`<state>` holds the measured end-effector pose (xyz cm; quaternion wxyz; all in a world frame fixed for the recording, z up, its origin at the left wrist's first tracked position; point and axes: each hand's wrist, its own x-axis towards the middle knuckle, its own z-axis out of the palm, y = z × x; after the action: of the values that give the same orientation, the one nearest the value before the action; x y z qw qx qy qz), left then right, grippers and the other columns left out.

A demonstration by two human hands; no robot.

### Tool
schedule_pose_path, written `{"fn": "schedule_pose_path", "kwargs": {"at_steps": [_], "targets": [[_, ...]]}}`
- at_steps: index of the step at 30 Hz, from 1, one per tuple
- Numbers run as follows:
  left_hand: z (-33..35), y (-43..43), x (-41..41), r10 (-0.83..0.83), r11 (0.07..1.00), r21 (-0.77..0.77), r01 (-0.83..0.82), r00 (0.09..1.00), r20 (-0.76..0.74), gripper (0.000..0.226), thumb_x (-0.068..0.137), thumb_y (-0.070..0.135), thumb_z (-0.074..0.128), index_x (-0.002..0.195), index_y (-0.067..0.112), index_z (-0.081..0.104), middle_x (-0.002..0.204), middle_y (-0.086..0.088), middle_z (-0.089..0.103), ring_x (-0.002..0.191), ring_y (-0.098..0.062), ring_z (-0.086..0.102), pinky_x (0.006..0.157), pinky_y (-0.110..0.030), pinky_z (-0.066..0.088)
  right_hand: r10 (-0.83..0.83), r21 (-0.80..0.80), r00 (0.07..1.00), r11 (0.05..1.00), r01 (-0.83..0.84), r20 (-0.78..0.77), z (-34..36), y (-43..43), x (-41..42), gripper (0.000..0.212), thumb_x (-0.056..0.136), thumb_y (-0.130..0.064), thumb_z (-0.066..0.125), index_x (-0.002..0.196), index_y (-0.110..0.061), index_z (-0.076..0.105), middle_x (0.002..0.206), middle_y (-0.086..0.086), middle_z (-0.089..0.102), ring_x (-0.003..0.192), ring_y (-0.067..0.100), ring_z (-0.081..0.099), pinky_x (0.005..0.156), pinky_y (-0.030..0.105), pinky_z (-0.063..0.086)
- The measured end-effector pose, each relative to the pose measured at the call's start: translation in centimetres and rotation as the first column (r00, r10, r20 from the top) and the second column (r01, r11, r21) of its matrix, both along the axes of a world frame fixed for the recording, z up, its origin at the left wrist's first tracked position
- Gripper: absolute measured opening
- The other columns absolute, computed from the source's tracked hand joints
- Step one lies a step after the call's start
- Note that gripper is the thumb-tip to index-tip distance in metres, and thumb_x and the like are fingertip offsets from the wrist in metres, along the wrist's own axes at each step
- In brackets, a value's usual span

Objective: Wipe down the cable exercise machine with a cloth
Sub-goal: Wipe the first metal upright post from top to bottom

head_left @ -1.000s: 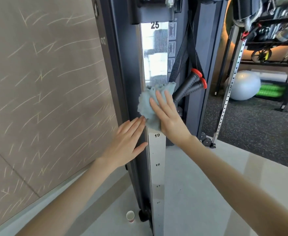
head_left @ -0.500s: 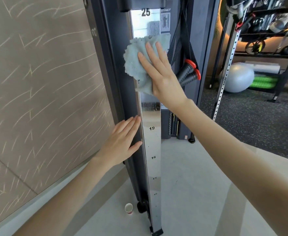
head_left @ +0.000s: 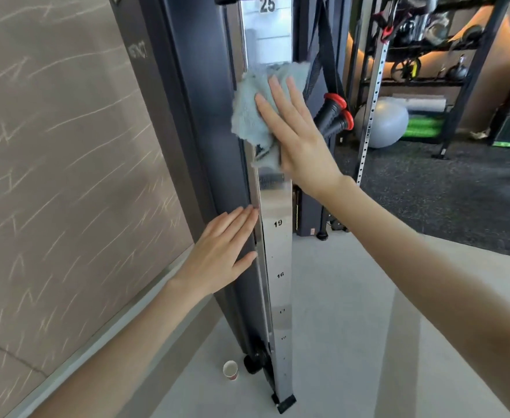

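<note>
Gym floor, paper cup by machine, right hand pressing cloth with straight fingers, left hand flat

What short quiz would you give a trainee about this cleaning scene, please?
1. True or false: the right hand presses the cloth flat against the shiny numbered rail.
2. The left hand rests on: A the dark frame; B the cloth; C nothing.
3. Which printed number is nearest below the cloth?
Key: 1 true; 2 A; 3 19.
</note>
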<state>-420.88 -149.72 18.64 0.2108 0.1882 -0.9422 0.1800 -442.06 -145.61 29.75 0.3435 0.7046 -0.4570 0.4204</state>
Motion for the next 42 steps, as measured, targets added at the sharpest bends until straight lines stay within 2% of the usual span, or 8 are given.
{"fn": "schedule_pose_path", "kwargs": {"at_steps": [4, 9, 12, 19, 26, 32, 39, 42], "targets": [[-0.2, -0.9, 0.2, -0.050, 0.999, 0.019, 0.050, 0.999, 0.018, 0.067, 0.097, 0.045, 0.034, 0.149, 0.004, 0.027, 0.155, -0.011, 0.031, 0.142, -0.025, 0.032, 0.113, -0.044, 0.034, -0.012, -0.028, 0.999, 1.000, 0.013, 0.046, 2.0, -0.1, 0.7, 0.039, 0.102, -0.007, 0.046, 0.136, 0.010, 0.042, 0.143, 0.034, 0.034, 0.136, 0.052, 0.023, 0.117, 0.049, 0.017], [-0.6, -1.5, 0.2, -0.077, 0.997, 0.024, 0.077, 0.996, 0.033, 0.066, 0.098, 0.045, 0.036, 0.149, 0.004, 0.028, 0.155, -0.012, 0.030, 0.143, -0.024, 0.030, 0.112, -0.045, 0.035, -0.052, 0.103, 0.985, 0.994, 0.035, 0.165, -6.7, 0.6, 1.5, 0.040, 0.101, 0.000, 0.036, 0.140, 0.008, 0.036, 0.148, 0.032, 0.026, 0.140, 0.050, 0.014, 0.119, 0.050, 0.011], [-0.6, -1.6, 0.2, -0.089, 0.996, 0.032, 0.088, 0.995, 0.036, 0.066, 0.098, 0.045, 0.038, 0.149, 0.002, 0.029, 0.156, -0.012, 0.029, 0.143, -0.025, 0.029, 0.112, -0.045, 0.034, -0.062, 0.144, 0.984, 0.989, 0.038, 0.167, -10.6, 1.1, 1.6, 0.040, 0.106, -0.017, 0.033, 0.139, 0.006, 0.034, 0.146, 0.031, 0.027, 0.139, 0.047, 0.016, 0.119, 0.047, 0.010], [-0.9, -0.7, -0.1, -0.044, 0.997, 0.070, 0.042, 0.999, 0.027, 0.068, 0.097, 0.046, 0.034, 0.149, 0.003, 0.025, 0.156, -0.013, 0.028, 0.143, -0.025, 0.029, 0.112, -0.045, 0.036, -0.045, 0.049, 0.998, 0.998, 0.047, -0.037, -2.5, 0.7, -0.7, 0.047, 0.105, -0.024, 0.036, 0.135, 0.011, 0.043, 0.142, 0.035, 0.034, 0.135, 0.053, 0.023, 0.116, 0.054, 0.017], [-1.2, 0.5, -0.7, 0.044, 0.994, 0.101, -0.043, 0.999, -0.002, 0.069, 0.096, 0.047, 0.036, 0.148, 0.002, 0.030, 0.154, -0.014, 0.033, 0.140, -0.027, 0.036, 0.107, -0.047, 0.041, 0.010, -0.032, 0.994, 0.999, -0.014, -0.108, -0.8, -0.6, -1.2, 0.044, 0.092, 0.012, 0.050, 0.136, 0.010, 0.043, 0.142, 0.033, 0.037, 0.135, 0.052, 0.023, 0.112, 0.061, 0.021], [-1.5, 1.5, -1.2, 0.109, 0.988, 0.108, -0.107, 0.994, -0.018, 0.072, 0.096, 0.048, 0.037, 0.149, 0.002, 0.024, 0.156, -0.013, 0.029, 0.142, -0.026, 0.031, 0.111, -0.044, 0.036, 0.036, 0.071, 0.984, 0.997, -0.023, -0.176, -9.0, 0.4, -2.3, 0.062, 0.087, 0.014, 0.057, 0.141, -0.002, 0.031, 0.148, 0.023, 0.030, 0.138, 0.047, 0.021, 0.111, 0.063, 0.023], [-1.6, 2.5, -1.5, 0.196, 0.973, 0.128, -0.192, 0.981, -0.013, 0.076, 0.094, 0.052, 0.032, 0.152, 0.005, 0.015, 0.159, -0.008, 0.021, 0.146, -0.020, 0.021, 0.116, -0.034, 0.021, 0.082, 0.042, 0.948, 0.996, -0.072, -0.308, -0.2, -0.3, -3.8, 0.045, 0.097, -0.004, 0.051, 0.140, 0.002, 0.040, 0.145, 0.028, 0.037, 0.136, 0.048, 0.025, 0.114, 0.060, 0.020], [-1.6, 2.8, -1.7, 0.219, 0.968, 0.130, -0.216, 0.976, -0.013, 0.076, 0.094, 0.053, 0.031, 0.152, 0.006, 0.014, 0.159, -0.008, 0.020, 0.146, -0.019, 0.021, 0.116, -0.034, 0.019, 0.077, 0.002, 0.962, 0.997, -0.079, -0.263, 0.9, -0.7, -3.4, 0.051, 0.089, 0.014, 0.047, 0.139, 0.003, 0.042, 0.145, 0.028, 0.037, 0.136, 0.049, 0.024, 0.115, 0.058, 0.018]]}}
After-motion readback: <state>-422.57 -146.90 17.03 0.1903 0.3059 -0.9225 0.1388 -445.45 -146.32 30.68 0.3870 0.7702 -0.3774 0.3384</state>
